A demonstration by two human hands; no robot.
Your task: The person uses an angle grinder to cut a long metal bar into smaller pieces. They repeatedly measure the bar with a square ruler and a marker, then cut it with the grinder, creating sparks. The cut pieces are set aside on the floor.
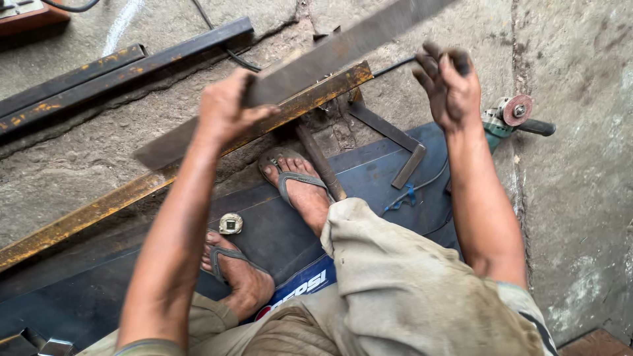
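The left hand [227,109] grips the flat steel bar [297,76] lifted over the rusty angle iron [165,175], the right hand [452,89] hangs half-open and empty, and the angle grinder [511,118] lies untouched.

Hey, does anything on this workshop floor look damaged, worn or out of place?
Yes. The long angle bar under the flat strip in the left hand is rust-streaked, and an angle grinder lies loose beside the right hand.

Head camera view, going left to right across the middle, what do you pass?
Dark square tube on the ground → left hand gripping the flat steel bar → right hand, open → angle grinder on the concrete.
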